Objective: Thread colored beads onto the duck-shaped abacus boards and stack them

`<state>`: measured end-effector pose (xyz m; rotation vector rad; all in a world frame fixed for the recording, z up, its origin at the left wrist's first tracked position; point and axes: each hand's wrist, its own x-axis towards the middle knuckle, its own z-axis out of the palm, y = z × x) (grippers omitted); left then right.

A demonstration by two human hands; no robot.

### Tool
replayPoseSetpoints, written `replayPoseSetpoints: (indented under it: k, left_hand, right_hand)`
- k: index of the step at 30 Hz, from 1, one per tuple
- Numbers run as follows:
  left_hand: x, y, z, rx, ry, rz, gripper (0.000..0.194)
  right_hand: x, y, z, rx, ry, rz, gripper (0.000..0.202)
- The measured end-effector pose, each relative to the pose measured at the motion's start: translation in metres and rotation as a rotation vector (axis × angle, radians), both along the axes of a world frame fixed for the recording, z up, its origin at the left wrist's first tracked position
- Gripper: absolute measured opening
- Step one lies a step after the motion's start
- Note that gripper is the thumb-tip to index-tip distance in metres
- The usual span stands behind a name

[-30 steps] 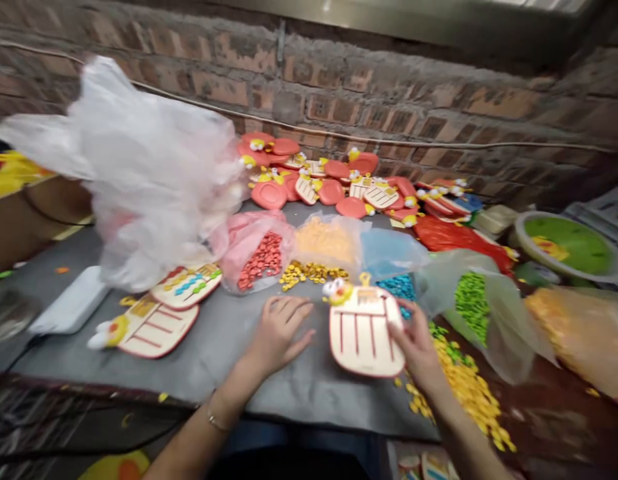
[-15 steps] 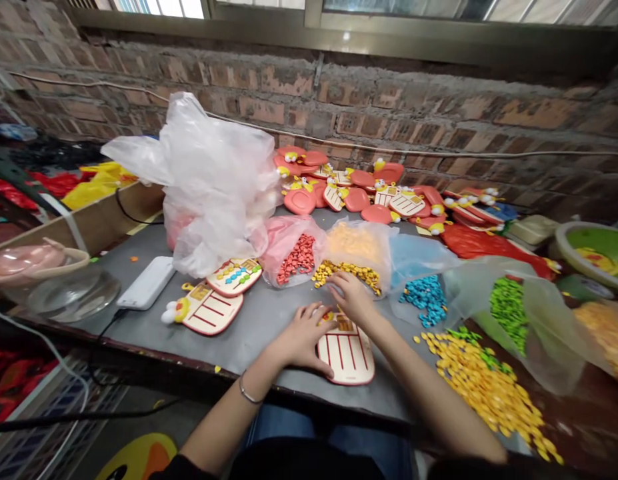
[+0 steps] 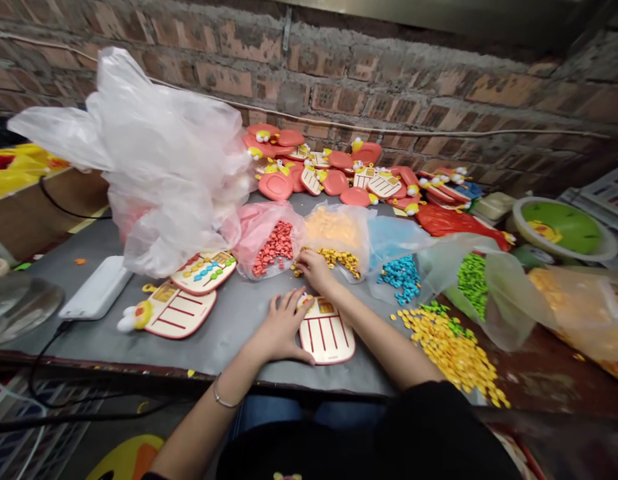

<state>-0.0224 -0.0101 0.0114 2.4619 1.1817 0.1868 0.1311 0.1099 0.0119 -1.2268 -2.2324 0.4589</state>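
Observation:
A cream slotted board with red edges [image 3: 327, 339] lies flat on the table in front of me, its duck-head top partly covered by my fingers. My left hand [image 3: 281, 328] holds the board's left side, thumb at the lower edge and fingers spread near the top. Beyond the board, my right hand [image 3: 316, 270] has its fingers curled down at the left end of the gold-yellow beads [image 3: 339, 259]. What its fingertips pinch is too small to make out. Those beads spill from a clear bag [image 3: 336, 223].
Bags of red beads [image 3: 276, 248], blue beads [image 3: 401, 277] and green beads [image 3: 472, 283] line the table. Loose yellow pieces [image 3: 451, 350] lie at right. Two boards [image 3: 181, 313], a white power bank [image 3: 96, 287] and a large plastic bag [image 3: 163, 147] stand left. Red duck boards [image 3: 333, 181] pile up behind.
My right hand has moved from above the board's top to the left end of the gold-yellow beads. My left hand stays on the board. The camera view has shifted right and down.

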Motion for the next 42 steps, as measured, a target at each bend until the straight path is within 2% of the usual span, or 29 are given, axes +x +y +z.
replayPoseSetpoints:
  k: [2,5,8,12,14,16,19,23,26,28,31,36,39,42]
  left_hand:
    - [0.0,-0.001,-0.001,0.018,-0.007,0.009,0.12]
    - [0.0,-0.002,-0.003,0.036,-0.007,0.006,0.121]
    - [0.0,-0.001,-0.003,0.023,0.001,-0.003,0.121]
    - [0.0,0.001,-0.002,-0.008,0.009,-0.01,0.115]
    - [0.0,0.001,-0.002,-0.004,0.002,-0.007,0.113]
    - [0.0,0.001,-0.003,0.0,-0.002,-0.003,0.113]
    - [-0.001,0.001,-0.005,0.003,0.003,-0.005,0.112]
    - [-0.001,0.001,-0.005,0.007,0.005,-0.014,0.117]
    - [-0.001,0.0,-0.003,-0.009,0.014,-0.016,0.119]
    - [-0.001,0.001,-0.002,-0.013,0.013,-0.018,0.119]
    - [0.001,0.001,-0.001,-0.017,0.006,-0.021,0.121]
    - [0.002,0.002,-0.002,0.002,0.023,-0.01,0.124]
    - [0.002,0.003,-0.002,0.025,0.031,0.001,0.124]
    - [0.003,0.003,0.0,0.019,0.035,-0.006,0.123]
  right_hand:
    - [0.015,-0.009,-0.002,0.002,0.137,0.007,0.013]
    - [0.018,-0.012,-0.003,-0.004,0.146,0.065,0.016]
    - [-0.002,-0.001,-0.002,-0.001,0.036,0.203,0.019]
    - [-0.045,0.014,0.0,0.011,-0.196,0.428,0.019]
    - [-0.06,0.016,0.002,0.001,-0.307,0.475,0.02]
    - [-0.063,0.015,0.005,-0.021,-0.319,0.486,0.023]
    - [-0.041,0.003,0.015,-0.066,-0.108,0.457,0.023]
    - [0.027,-0.032,0.026,-0.169,0.231,0.294,0.02]
    - [0.077,-0.062,0.026,-0.158,0.324,0.113,0.013]
    - [0.096,-0.078,0.02,-0.143,0.3,0.026,0.012]
    - [0.103,-0.091,0.005,-0.136,0.15,0.012,0.013]
    - [0.098,-0.094,-0.011,0.0,-0.089,-0.021,0.024]
    - [0.105,-0.101,-0.009,-0.041,-0.069,0.052,0.026]
    - [0.107,-0.11,-0.008,-0.135,0.05,0.122,0.021]
